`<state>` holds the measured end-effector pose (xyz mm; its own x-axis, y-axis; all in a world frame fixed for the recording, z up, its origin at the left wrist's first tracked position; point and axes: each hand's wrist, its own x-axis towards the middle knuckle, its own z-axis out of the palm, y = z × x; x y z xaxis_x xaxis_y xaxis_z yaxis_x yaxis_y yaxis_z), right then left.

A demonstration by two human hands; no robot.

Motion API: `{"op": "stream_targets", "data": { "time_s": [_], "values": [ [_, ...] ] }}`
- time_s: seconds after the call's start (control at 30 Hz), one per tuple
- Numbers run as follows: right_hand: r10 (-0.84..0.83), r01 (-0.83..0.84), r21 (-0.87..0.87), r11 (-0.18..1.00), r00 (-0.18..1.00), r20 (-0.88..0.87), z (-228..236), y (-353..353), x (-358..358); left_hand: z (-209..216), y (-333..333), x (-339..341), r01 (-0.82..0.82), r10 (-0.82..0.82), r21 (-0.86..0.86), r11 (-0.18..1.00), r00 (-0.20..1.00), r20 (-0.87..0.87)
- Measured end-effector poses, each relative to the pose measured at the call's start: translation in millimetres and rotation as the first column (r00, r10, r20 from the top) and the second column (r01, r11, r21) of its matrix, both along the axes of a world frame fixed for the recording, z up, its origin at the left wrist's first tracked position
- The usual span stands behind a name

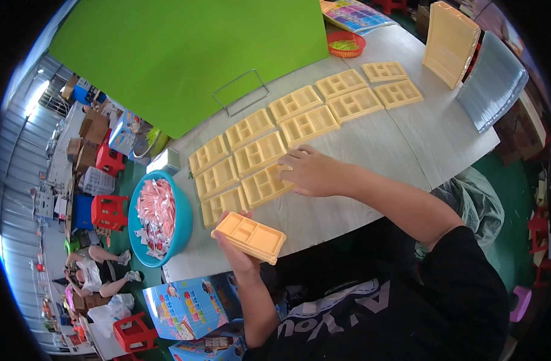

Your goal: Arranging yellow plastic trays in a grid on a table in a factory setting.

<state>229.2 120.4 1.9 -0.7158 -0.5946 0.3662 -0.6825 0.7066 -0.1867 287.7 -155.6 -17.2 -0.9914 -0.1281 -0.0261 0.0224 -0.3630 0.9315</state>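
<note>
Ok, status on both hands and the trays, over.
Left hand holding yellow tray stack. Right hand at a laid-out tray, hiding part of it, grip unclear. Turquoise basin left of the tray rows.

Yellow trays lie in rows; one stack tilts.

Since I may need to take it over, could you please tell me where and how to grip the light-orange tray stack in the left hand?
I would pinch the tray stack by its right end, coming from the right: the left hand holds its left part, while the right rim sticks out free.
</note>
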Motion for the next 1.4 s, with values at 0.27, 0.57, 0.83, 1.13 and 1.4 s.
{"op": "stream_targets", "data": {
  "time_s": [0.27,0.57,0.83,1.13,1.4],
  "values": [
    [-0.023,0.021,0.016,1.000,0.992,0.127,-11,10,4,10,3,-14,0.048,-0.045,-0.047,0.998,0.997,0.068],
    [-0.036,0.032,0.026,0.999,0.986,0.165,-3,10,7,9,-3,-30,0.103,-0.102,-0.002,0.995,0.989,0.109],
    [-0.054,0.047,0.038,0.998,0.978,0.202,4,7,4,11,-2,-29,0.088,-0.090,0.025,0.996,0.987,0.130],
    [-0.040,0.045,-0.041,0.998,0.992,0.119,3,8,6,4,-10,-11,0.200,-0.202,0.189,0.962,0.979,-0.007],
    [-0.018,0.022,-0.017,1.000,0.975,0.219,2,6,9,7,-3,-6,0.176,-0.174,0.103,0.979,0.984,-0.035]
  ]
}}
